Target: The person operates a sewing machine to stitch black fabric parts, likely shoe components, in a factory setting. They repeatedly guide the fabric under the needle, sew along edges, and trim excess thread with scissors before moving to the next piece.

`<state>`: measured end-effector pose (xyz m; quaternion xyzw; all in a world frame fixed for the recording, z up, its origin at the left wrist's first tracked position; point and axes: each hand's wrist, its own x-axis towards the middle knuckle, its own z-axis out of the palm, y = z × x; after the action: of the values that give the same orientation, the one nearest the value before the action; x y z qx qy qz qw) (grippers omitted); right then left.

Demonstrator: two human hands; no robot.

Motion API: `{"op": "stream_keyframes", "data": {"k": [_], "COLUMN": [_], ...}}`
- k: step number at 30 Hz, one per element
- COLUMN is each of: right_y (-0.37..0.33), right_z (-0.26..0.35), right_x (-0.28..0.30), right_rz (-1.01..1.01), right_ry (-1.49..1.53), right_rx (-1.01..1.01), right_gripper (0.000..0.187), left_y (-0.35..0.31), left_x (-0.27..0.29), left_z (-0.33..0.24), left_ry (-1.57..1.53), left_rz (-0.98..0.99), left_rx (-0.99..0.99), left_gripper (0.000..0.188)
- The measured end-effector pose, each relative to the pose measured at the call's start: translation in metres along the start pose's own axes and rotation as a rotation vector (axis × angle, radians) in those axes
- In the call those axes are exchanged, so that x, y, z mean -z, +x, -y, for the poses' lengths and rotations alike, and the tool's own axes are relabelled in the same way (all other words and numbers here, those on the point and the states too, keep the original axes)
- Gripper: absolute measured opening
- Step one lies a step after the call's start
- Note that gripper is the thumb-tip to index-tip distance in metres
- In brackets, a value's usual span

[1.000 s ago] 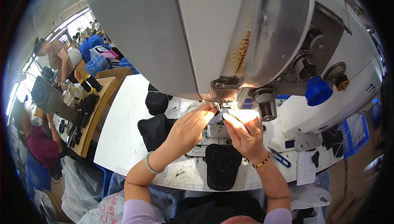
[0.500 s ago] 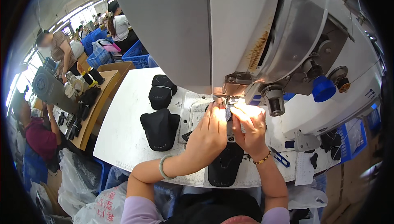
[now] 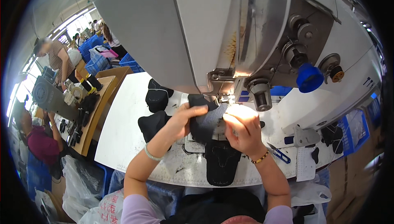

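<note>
In my left hand (image 3: 182, 121), thumb on top, is the left edge of a black fabric piece (image 3: 201, 130) with a grey woven patch. My right hand (image 3: 245, 128) has its fingers closed at the patch's right edge, under bright lamp light. The piece is tilted up just in front of the sewing machine's needle area (image 3: 223, 98), which it partly hides. Nearer me, another black fabric piece (image 3: 221, 164) with pale stitch lines lies flat on the white table (image 3: 123, 129). Left of my left hand lie more black pieces (image 3: 152, 126), one partly covered by my forearm.
The large white sewing machine head (image 3: 152, 31) overhangs the table, with a blue knob (image 3: 310, 78) on it. A blue-handled cutter (image 3: 280, 155) lies right of my right wrist. Blue baskets and plastic bags (image 3: 82, 183) surround the table. Other people work at the left.
My left hand has drawn back left from the needle area, with the fabric piece now raised and its grey patch showing. My right hand stays near the needle. The whole view has shifted slightly.
</note>
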<state>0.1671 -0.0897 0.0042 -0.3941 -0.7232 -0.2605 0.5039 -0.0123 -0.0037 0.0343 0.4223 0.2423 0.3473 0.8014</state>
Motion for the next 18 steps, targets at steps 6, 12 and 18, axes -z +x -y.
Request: {"op": "stream_keyframes", "data": {"k": [6,12,18], "right_y": [-0.009,-0.007,-0.009], "right_z": [0.001,0.003,0.001], "right_x": [0.0,0.002,0.007], "right_rz": [0.049,0.066,0.113], "right_ry": [-0.034,-0.081,-0.052], "right_rx": [0.073,0.09,0.02], "right_gripper": [0.036,0.033,0.034], "left_y": [-0.011,-0.013,-0.02], "left_x": [-0.001,-0.003,-0.018], "left_z": [0.007,0.011,0.015], "left_ry": [-0.01,-0.05,-0.068], "left_rz": [0.019,0.008,-0.045], "left_rx": [-0.036,-0.065,-0.136], "left_gripper": [0.026,0.026,0.03]}}
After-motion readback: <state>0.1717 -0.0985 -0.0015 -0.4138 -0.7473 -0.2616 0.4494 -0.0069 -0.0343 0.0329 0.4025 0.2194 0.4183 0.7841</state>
